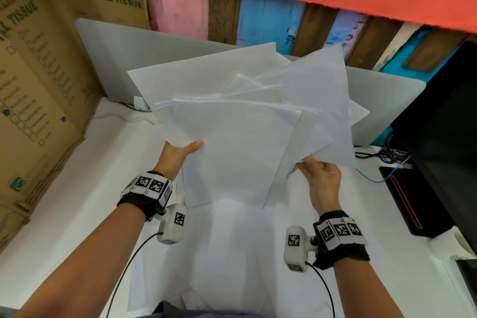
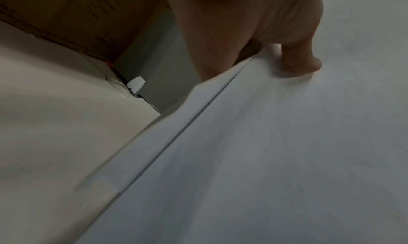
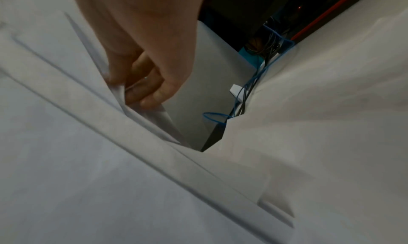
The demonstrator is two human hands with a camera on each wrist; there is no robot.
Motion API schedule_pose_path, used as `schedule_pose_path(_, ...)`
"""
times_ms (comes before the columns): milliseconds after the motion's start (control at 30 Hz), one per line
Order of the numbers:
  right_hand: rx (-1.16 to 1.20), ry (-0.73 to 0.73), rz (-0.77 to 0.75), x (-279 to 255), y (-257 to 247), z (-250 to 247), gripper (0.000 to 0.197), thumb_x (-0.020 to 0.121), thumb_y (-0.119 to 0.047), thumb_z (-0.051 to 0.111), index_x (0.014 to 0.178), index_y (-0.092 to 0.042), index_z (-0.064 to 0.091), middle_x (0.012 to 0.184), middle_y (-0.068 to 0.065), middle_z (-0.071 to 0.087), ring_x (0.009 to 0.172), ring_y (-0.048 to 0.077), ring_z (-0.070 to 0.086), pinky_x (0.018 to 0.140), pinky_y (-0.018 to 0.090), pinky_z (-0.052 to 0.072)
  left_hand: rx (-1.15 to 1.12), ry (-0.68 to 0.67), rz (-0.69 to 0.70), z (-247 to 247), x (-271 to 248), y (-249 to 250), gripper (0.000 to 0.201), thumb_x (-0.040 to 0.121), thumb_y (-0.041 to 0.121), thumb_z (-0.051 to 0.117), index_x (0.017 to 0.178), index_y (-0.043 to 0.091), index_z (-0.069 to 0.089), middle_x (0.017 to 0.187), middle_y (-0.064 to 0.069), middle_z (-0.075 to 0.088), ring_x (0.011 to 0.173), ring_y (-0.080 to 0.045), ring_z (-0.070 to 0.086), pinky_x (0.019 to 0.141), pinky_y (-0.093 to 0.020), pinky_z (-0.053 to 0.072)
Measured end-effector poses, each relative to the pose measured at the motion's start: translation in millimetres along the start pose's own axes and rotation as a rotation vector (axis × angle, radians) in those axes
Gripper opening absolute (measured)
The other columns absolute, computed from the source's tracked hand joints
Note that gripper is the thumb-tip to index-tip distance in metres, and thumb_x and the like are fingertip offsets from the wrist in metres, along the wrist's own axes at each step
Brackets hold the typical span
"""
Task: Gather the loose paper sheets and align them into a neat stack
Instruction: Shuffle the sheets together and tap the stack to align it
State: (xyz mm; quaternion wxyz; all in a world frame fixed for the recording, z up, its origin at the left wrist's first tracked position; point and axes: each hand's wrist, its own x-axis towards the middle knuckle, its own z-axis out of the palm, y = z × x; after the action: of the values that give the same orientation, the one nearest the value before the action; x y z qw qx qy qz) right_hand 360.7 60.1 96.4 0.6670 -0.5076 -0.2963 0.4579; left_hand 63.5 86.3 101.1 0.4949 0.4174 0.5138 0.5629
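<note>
Several white paper sheets [image 1: 240, 137] are held up above the white table [image 1: 64, 214], fanned out at uneven angles. My left hand [image 1: 180, 153] pinches the bundle's left edge, thumb lying on the front sheet. In the left wrist view the thumb [image 2: 298, 59] presses on the paper sheets [image 2: 264, 143]. My right hand [image 1: 321, 173] grips the lower right edges, fingers curled behind them. The right wrist view shows the fingers [image 3: 145, 89] pinching a fold of the sheets [image 3: 88, 143]. More paper lies flat on the table under the bundle, near my body.
A large cardboard box [image 1: 38, 85] stands at the left. Grey panels [image 1: 116, 59] stand behind the sheets. A black monitor [image 1: 444, 124] and a black device with a red line [image 1: 413, 204] are at the right, with blue and black cables [image 1: 382, 160] beside them.
</note>
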Motion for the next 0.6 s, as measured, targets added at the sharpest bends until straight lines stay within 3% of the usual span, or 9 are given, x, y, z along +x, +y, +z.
schedule_pose_path(67,-0.023,0.037,-0.085,5,-8,2,0.014,0.084,0.009,0.057,0.083,-0.002,0.065,0.069,0.001,0.064,0.07,0.009,0.063,0.073,0.022,0.055,0.021,-0.003,0.009,1,-1,1,0.031,0.083,0.001,0.063,0.111,0.011,0.054,0.095,0.008,0.062,0.088,0.0,0.06,0.072,-0.007,0.048)
schedule_pose_path(133,-0.015,0.057,-0.193,11,-27,8,0.045,0.084,0.016,0.048,0.071,-0.022,0.07,0.069,-0.011,0.068,0.071,0.004,0.062,0.071,0.021,0.053,0.052,-0.012,0.008,2,-1,2,0.017,0.082,0.004,0.064,0.095,0.014,0.059,0.088,0.006,0.062,0.08,0.0,0.06,0.067,-0.006,0.048)
schedule_pose_path(200,0.0,0.003,-0.236,12,-38,16,0.043,0.084,0.014,0.048,0.074,-0.024,0.064,0.069,-0.015,0.069,0.072,0.0,0.062,0.07,0.022,0.052,0.052,-0.02,0.017,2,-1,1,0.016,0.083,0.004,0.064,0.089,0.018,0.059,0.087,0.006,0.063,0.077,0.002,0.062,0.069,-0.009,0.048)
schedule_pose_path(333,-0.188,-0.217,-0.199,4,-34,28,0.023,0.086,0.003,0.054,0.078,-0.019,0.058,0.063,-0.017,0.063,0.063,-0.003,0.056,0.063,0.019,0.047,0.007,-0.027,0.024,-2,-1,-1,0.025,0.083,0.004,0.063,0.104,0.017,0.056,0.096,0.007,0.063,0.088,0.0,0.061,0.074,-0.01,0.048)
schedule_pose_path(433,-0.206,-0.172,-0.219,8,-47,31,0.028,0.087,0.013,0.049,0.078,-0.012,0.056,0.061,-0.02,0.066,0.061,-0.007,0.059,0.064,0.016,0.049,-0.004,-0.039,0.024,-4,-1,-1,0.027,0.083,0.003,0.063,0.105,0.018,0.056,0.095,0.01,0.065,0.084,0.003,0.065,0.071,-0.009,0.049)
schedule_pose_path(600,-0.203,-0.107,-0.389,15,-75,40,0.039,0.083,0.012,0.057,0.066,-0.022,0.068,0.062,-0.021,0.068,0.065,-0.007,0.063,0.07,0.012,0.051,0.004,-0.052,0.007,0,0,1,0.015,0.085,0.001,0.06,0.088,0.015,0.06,0.067,0.019,0.07,0.069,0.004,0.066,0.061,-0.007,0.048)
